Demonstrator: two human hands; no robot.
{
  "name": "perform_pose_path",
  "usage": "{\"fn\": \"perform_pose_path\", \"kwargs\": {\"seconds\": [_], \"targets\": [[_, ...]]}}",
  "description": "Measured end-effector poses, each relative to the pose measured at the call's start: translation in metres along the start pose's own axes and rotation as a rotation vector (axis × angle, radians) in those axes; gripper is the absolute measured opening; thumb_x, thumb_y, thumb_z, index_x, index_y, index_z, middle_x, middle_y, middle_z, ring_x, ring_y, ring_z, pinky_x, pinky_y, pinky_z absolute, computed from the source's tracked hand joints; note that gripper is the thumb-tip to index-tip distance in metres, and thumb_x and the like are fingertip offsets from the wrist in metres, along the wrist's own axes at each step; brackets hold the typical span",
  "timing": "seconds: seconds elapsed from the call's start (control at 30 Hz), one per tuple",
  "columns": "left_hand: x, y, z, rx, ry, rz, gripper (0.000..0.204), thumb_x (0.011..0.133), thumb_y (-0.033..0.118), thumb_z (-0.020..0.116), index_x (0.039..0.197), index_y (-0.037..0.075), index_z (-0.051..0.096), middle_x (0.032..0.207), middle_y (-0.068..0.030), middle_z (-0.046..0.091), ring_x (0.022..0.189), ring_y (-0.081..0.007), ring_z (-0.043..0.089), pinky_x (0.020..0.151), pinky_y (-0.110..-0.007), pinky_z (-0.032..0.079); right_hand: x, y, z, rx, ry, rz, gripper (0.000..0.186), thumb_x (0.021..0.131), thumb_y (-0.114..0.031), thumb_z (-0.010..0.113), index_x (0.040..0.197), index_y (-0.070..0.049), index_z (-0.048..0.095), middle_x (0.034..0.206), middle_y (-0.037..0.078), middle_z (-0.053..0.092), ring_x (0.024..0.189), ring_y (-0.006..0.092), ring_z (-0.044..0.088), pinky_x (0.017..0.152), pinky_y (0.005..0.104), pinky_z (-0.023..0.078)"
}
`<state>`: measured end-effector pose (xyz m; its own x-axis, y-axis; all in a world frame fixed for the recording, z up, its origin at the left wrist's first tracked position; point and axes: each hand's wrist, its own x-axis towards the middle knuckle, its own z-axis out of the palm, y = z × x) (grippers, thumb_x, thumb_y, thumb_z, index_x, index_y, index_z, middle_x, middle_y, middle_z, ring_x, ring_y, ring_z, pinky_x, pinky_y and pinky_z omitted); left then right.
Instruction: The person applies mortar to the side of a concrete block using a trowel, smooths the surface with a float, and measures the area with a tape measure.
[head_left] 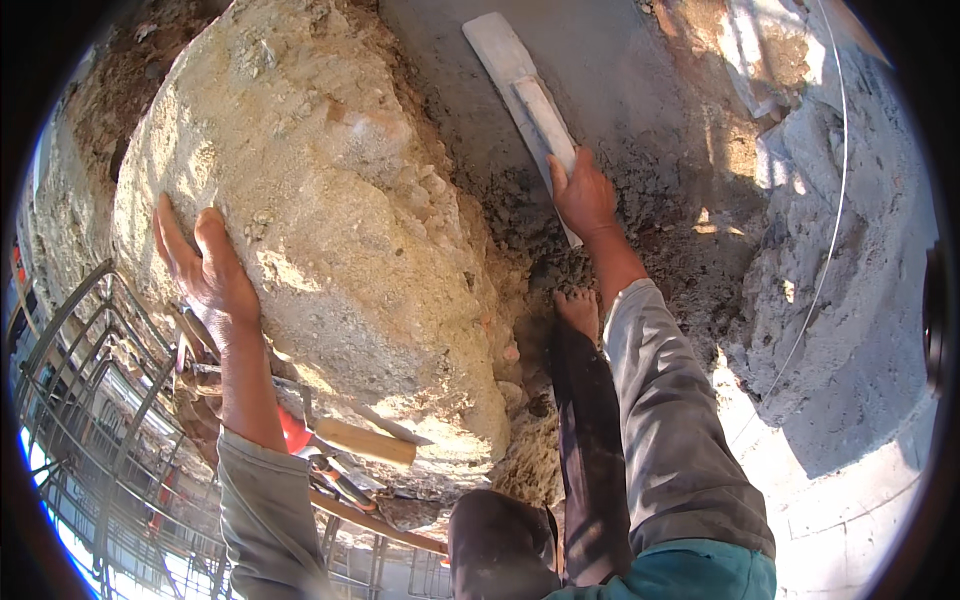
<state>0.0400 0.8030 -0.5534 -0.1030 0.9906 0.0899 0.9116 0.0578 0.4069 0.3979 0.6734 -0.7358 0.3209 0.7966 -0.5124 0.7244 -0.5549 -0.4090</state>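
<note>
My right hand [583, 198] is wrapped around the near end of the handle of a long, pale concrete float [492, 50]. The float lies slantwise on smooth grey wet concrete [625, 95], its far end up and to the left. Rougher, lumpy mortar [660, 195] surrounds the hand. On the left, my left hand [215, 270] rests against the side of a large yellowish rock [330, 170], fingers stretched and apart, nothing held.
Below the left forearm lie a wooden tool handle [365, 440] and other tools. Steel rebar cages [105, 390] stand at the lower left. A thin white string [843, 130] runs down the right, before a rough grey wall [850, 330]. My bare foot [578, 312] is beside the rock.
</note>
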Motion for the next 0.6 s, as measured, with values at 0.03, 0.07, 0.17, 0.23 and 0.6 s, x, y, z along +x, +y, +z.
{"fn": "perform_pose_path", "kwargs": {"seconds": [0.03,0.07,0.17,0.23,0.6], "targets": [[0.000,-0.003,0.002,0.024,0.008,0.023,0.066,0.097,0.043,0.051,0.148,0.004,0.036,0.148,-0.0216,0.033,0.127,-0.0332,0.044,0.104,-0.044,0.038,-0.009,0.009,-0.003,0.019,0.035,0.043,0.044,0.099,-0.041,0.050,0.107,0.002,0.045,0.078,0.030,0.065,0.072,0.0472,0.065,0.066,0.0549,0.050],[0.000,-0.006,0.002,0.049,0.013,0.044,0.065,0.097,0.041,0.051,0.148,0.004,0.036,0.148,-0.0220,0.033,0.128,-0.0345,0.044,0.105,-0.044,0.036,-0.023,0.025,-0.006,0.069,0.055,0.119,0.045,0.098,-0.040,0.051,0.109,0.004,0.045,0.079,0.030,0.065,0.073,0.0476,0.065,0.067,0.0548,0.050],[0.002,-0.001,-0.003,0.021,0.041,-0.004,0.065,0.095,0.040,0.052,0.148,0.005,0.037,0.148,-0.0228,0.034,0.130,-0.0378,0.041,0.108,-0.046,0.032,-0.061,0.043,-0.004,0.263,0.084,-0.010,0.048,0.099,-0.040,0.052,0.113,0.006,0.046,0.084,0.031,0.065,0.078,0.0485,0.065,0.072,0.0545,0.050],[0.000,0.005,-0.004,-0.003,0.007,-0.039,0.065,0.096,0.042,0.051,0.148,0.005,0.037,0.148,-0.0227,0.034,0.132,-0.0377,0.040,0.108,-0.046,0.032,-0.067,0.019,-0.004,0.298,-0.070,-0.109,0.049,0.099,-0.040,0.052,0.115,0.006,0.046,0.090,0.033,0.064,0.085,0.0488,0.065,0.076,0.0539,0.050],[0.002,-0.006,-0.001,0.010,0.009,0.015,0.066,0.099,0.049,0.044,0.148,0.006,0.036,0.147,-0.0202,0.034,0.126,-0.0293,0.044,0.102,-0.042,0.039,0.047,-0.008,-0.023,0.226,-0.103,-0.016,0.054,0.097,-0.039,0.055,0.121,0.008,0.046,0.103,0.033,0.063,0.099,0.0487,0.062,0.083,0.0516,0.049]]}}
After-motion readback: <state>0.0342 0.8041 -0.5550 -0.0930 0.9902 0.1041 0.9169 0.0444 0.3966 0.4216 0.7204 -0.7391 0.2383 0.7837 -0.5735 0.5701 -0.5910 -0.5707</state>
